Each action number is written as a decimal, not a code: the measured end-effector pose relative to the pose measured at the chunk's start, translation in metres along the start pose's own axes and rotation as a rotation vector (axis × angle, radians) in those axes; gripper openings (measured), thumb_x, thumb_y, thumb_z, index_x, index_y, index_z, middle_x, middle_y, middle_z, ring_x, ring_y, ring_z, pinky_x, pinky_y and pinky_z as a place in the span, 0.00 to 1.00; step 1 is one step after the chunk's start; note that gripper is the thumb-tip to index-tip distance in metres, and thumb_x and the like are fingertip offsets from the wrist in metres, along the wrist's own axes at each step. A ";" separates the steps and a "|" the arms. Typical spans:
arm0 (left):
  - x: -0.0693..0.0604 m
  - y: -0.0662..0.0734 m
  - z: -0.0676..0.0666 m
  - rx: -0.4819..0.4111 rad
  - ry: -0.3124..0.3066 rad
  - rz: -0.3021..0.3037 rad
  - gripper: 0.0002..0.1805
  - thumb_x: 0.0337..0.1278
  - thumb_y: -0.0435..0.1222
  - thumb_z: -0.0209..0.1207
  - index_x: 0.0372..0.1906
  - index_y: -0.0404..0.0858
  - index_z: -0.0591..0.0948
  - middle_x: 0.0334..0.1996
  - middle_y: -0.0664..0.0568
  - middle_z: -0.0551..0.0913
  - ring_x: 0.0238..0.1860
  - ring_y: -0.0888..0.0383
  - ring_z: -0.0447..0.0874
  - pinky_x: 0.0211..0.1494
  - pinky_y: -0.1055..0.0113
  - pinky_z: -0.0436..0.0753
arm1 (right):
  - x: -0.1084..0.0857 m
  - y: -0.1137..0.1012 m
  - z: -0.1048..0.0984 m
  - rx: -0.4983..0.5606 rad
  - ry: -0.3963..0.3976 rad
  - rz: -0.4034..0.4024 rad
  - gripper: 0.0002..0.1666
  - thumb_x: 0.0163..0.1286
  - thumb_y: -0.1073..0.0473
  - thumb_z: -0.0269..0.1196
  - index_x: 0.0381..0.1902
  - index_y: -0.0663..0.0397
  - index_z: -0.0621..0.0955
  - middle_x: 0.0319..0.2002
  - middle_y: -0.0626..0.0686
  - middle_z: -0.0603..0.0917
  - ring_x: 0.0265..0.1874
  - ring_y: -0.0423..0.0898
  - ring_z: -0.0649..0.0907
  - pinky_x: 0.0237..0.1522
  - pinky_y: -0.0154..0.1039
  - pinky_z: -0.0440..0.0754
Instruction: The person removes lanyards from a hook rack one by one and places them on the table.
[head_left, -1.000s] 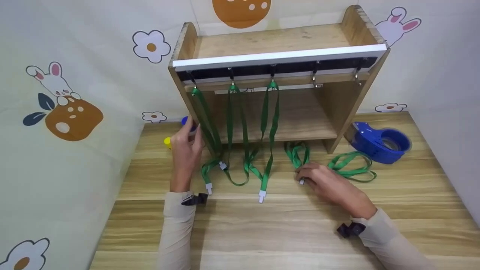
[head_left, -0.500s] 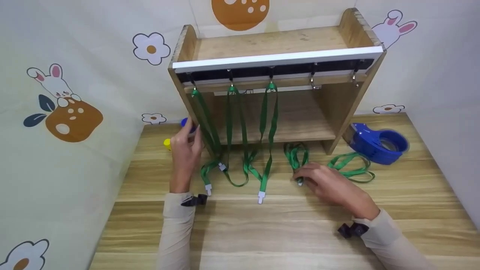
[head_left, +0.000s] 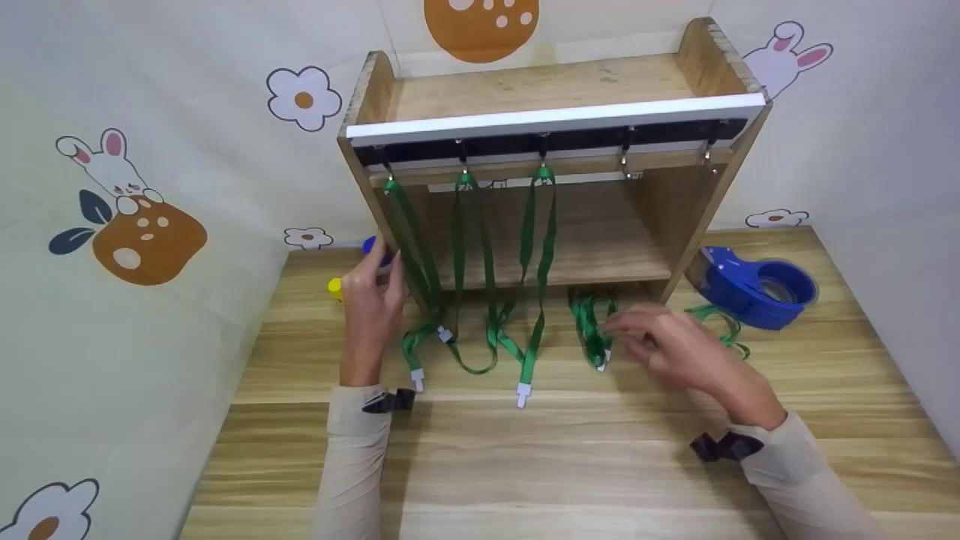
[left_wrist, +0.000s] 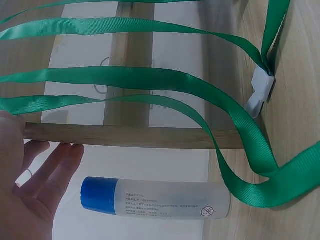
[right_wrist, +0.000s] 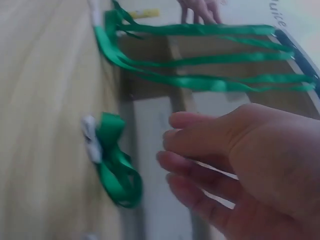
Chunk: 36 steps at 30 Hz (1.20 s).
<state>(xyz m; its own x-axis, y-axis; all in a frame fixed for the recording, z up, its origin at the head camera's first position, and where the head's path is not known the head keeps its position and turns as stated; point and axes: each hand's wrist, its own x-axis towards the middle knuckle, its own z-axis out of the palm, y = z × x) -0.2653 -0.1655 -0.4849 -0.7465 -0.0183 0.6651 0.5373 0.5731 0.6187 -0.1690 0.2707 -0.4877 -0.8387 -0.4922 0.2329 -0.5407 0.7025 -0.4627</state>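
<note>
My left hand [head_left: 373, 296] holds the left side panel of the wooden shelf [head_left: 547, 75], with thumb at its front edge and fingertips on its outer face. Three green lanyards hang from the shelf's left hooks; the middle one [head_left: 487, 247] trails onto the table. Just right of a bunched green lanyard [head_left: 590, 330] on the table is my right hand [head_left: 679, 349]. Its fingers are loosely bent, and in the right wrist view they stand apart from that lanyard [right_wrist: 117, 170]. Another green lanyard [head_left: 724, 326] lies partly hidden behind the right hand.
Two hooks at the right, such as the end hook [head_left: 709, 159], hold nothing. A blue tape dispenser [head_left: 757, 289] stands right of the shelf. Beside my left hand are a glue bottle with a blue cap [left_wrist: 155, 197] and a yellow-capped item [head_left: 335, 288].
My right hand has let go of the bunched lanyard and moved right and slightly up, away from it. The lanyard stays on the table. My left hand has not moved.
</note>
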 end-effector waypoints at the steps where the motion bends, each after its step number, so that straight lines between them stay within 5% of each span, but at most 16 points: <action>1: 0.000 0.000 0.000 0.000 0.000 0.000 0.26 0.80 0.36 0.61 0.77 0.37 0.77 0.62 0.41 0.90 0.56 0.45 0.94 0.48 0.59 0.94 | 0.001 0.001 -0.007 -0.010 0.037 0.013 0.17 0.71 0.68 0.72 0.55 0.49 0.91 0.54 0.51 0.93 0.50 0.50 0.92 0.50 0.50 0.94; 8: 0.000 0.003 0.000 -0.002 -0.013 -0.017 0.27 0.80 0.37 0.61 0.77 0.37 0.76 0.62 0.41 0.89 0.57 0.46 0.94 0.50 0.58 0.94 | 0.000 0.013 -0.056 -0.014 0.493 0.097 0.14 0.69 0.67 0.75 0.52 0.53 0.91 0.44 0.54 0.94 0.35 0.34 0.87 0.37 0.19 0.83; 13: -0.002 0.004 0.000 -0.007 -0.029 -0.037 0.27 0.81 0.40 0.60 0.78 0.40 0.76 0.63 0.44 0.89 0.58 0.48 0.93 0.50 0.56 0.95 | -0.003 0.018 -0.069 0.087 0.754 0.242 0.12 0.71 0.60 0.76 0.49 0.57 0.91 0.41 0.56 0.93 0.36 0.23 0.84 0.37 0.14 0.80; 18: -0.001 0.004 0.001 -0.012 -0.023 -0.034 0.27 0.81 0.40 0.60 0.78 0.41 0.75 0.64 0.44 0.89 0.59 0.48 0.93 0.50 0.58 0.94 | 0.001 0.025 -0.062 0.180 0.784 0.383 0.23 0.70 0.54 0.77 0.59 0.55 0.85 0.47 0.53 0.91 0.43 0.30 0.86 0.43 0.16 0.83; 22: -0.001 0.004 0.001 -0.018 -0.016 -0.019 0.27 0.81 0.37 0.61 0.78 0.39 0.76 0.64 0.43 0.89 0.59 0.47 0.93 0.50 0.57 0.94 | 0.005 0.032 -0.051 0.217 0.751 0.389 0.29 0.70 0.53 0.77 0.65 0.54 0.82 0.53 0.54 0.91 0.48 0.28 0.86 0.49 0.17 0.84; 27: 0.000 0.004 0.001 -0.034 -0.011 -0.006 0.28 0.80 0.37 0.61 0.78 0.38 0.75 0.65 0.42 0.87 0.60 0.47 0.92 0.51 0.55 0.94 | 0.010 0.038 -0.042 0.235 0.779 0.363 0.26 0.70 0.54 0.77 0.63 0.53 0.85 0.56 0.54 0.92 0.50 0.25 0.86 0.50 0.19 0.85; 33: 0.002 0.004 -0.005 -0.067 -0.039 -0.075 0.27 0.80 0.41 0.62 0.78 0.44 0.77 0.67 0.47 0.86 0.61 0.50 0.92 0.52 0.59 0.94 | 0.013 0.038 -0.037 0.229 0.815 0.382 0.20 0.70 0.52 0.77 0.57 0.52 0.90 0.54 0.54 0.94 0.51 0.27 0.89 0.48 0.20 0.85; 36: 0.004 0.007 -0.009 -0.095 0.025 -0.099 0.23 0.78 0.41 0.64 0.72 0.44 0.82 0.62 0.49 0.90 0.56 0.53 0.93 0.49 0.65 0.94 | 0.014 0.037 -0.036 0.227 0.828 0.363 0.19 0.70 0.53 0.77 0.54 0.55 0.90 0.53 0.54 0.94 0.50 0.24 0.88 0.47 0.20 0.85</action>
<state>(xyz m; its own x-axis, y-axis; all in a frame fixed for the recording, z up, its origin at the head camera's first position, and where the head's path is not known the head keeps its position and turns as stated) -0.2615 -0.1687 -0.4742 -0.7885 -0.0922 0.6081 0.4968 0.4875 0.7180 -0.2037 0.3082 -0.4712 -0.7794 0.3228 0.5369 -0.2846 0.5810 -0.7625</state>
